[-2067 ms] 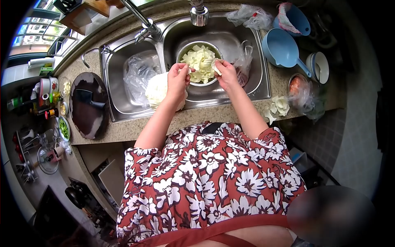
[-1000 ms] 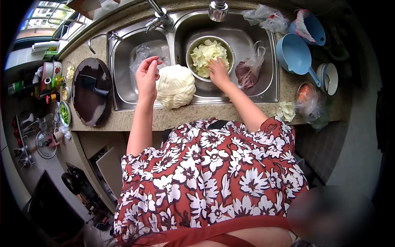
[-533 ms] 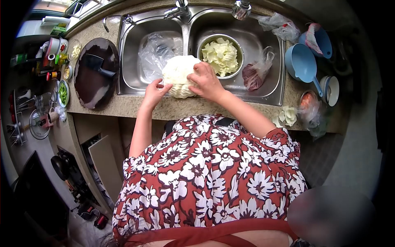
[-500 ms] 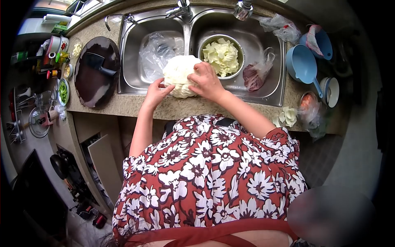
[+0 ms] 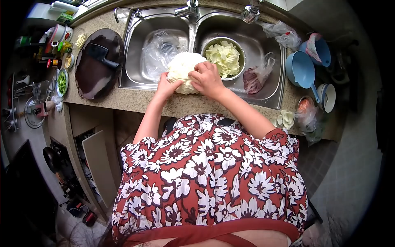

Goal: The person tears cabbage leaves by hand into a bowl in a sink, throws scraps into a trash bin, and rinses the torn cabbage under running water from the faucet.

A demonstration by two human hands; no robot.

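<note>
A pale cabbage head [image 5: 183,67] is held over the front rim of the double sink, near the divider between the basins. My left hand [image 5: 166,87] grips its lower left side, thumb along the front. My right hand [image 5: 207,80] presses on its right side with curled fingers; whether a leaf is pinched between them I cannot make out. Just beyond my right hand, a metal bowl [image 5: 243,61] in the right basin holds torn cabbage leaves [image 5: 222,57]. A crumpled clear plastic bag [image 5: 155,57] lies in the left basin behind the cabbage.
In the right basin lies a bag of dark red food [image 5: 252,80]. A cleaver [image 5: 98,54] rests on a dark round chopping board [image 5: 88,78] at the left. Blue plastic pans [image 5: 299,68], a white bowl [image 5: 328,99] and loose leaves [image 5: 284,118] sit on the right counter.
The view has shifted slightly. My left thumb now reaches further across the cabbage's front, and the two hands are closer together. Both hands stay on the cabbage.
</note>
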